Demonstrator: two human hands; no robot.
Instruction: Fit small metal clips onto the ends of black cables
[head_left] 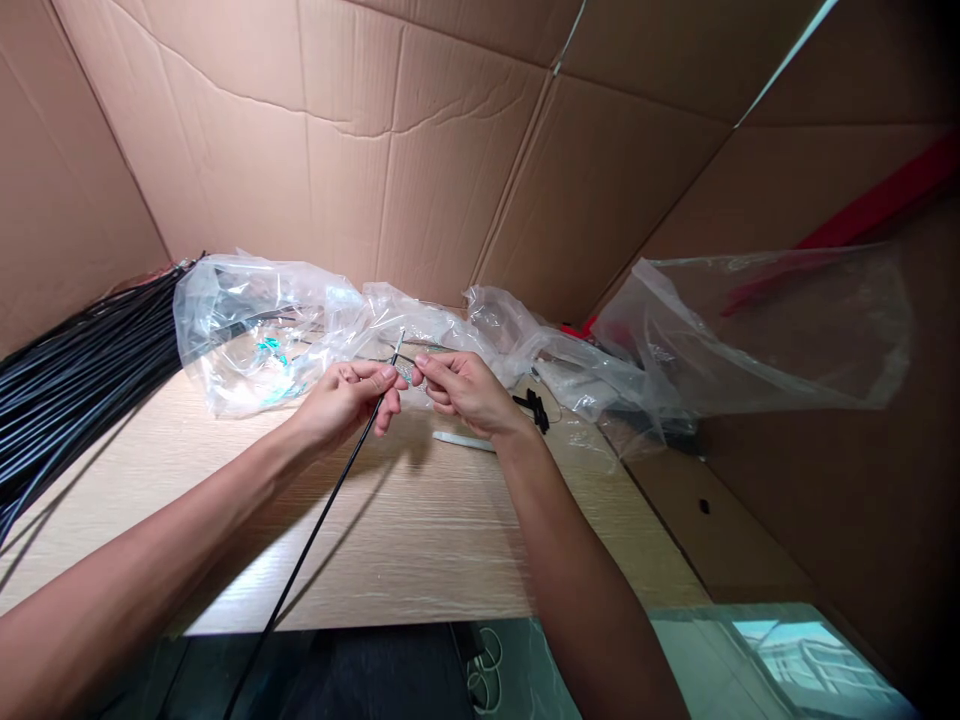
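Note:
Slanting up from below the table's front edge is a thin black cable (326,515), its tip pale or silvery. My left hand (349,400) is closed on it just below that tip, thumb against fingers. Close beside it, my right hand (469,392) pinches a thin dark strand (409,359) that meets the cable near its end; whether the strand is part of the cable I cannot tell. Under my right wrist a flat whitish stick-like piece (463,440) lies on the wooden table (420,560). Small black parts (534,408) sit just right of that wrist.
A thick bundle of black cables (82,380) lies along the left side. Crumpled clear plastic bags (262,285) stretch across the back, with small teal pieces (271,350) among them. Cardboard walls (337,190) rise behind. A red strip (862,215) crosses the upper right.

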